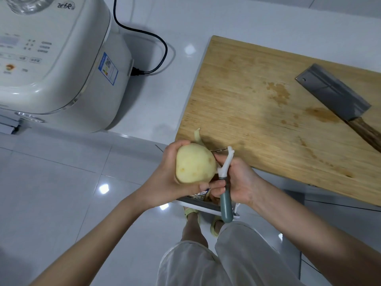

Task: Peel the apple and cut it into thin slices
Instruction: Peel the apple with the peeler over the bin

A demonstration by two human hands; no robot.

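Your apple [193, 163] is off the counter, held in the air just before the near left corner of the board [268, 100] and above a bin [206, 206] by your feet. The side facing you is bare pale flesh with a few brown spots. A strip of peel [197, 135] curls up behind it, so the far side likely has skin left.

Expect it to handle as firm and fairly light, but wet and slippery now that the skin is off. It will bruise if you squeeze it or let it drop. Hold it by top and bottom, with the flank open to the blade, and turn it a little after each stroke.

Your left hand [165, 182] cups the apple from the left and from below, fingers curled round it, wrist bent in towards your body. Your right hand [239, 182] is closed round the peeler [224, 195], handle pointing down, white head up at the apple's right shoulder. The thumb reaches across to rest on the fruit. The two hands are close together, meeting at the apple.

The cleaver [334, 96] lies at the far right of the board, untouched. Slicing is not yet begun. Dry your fingers before you take it up, I would say.
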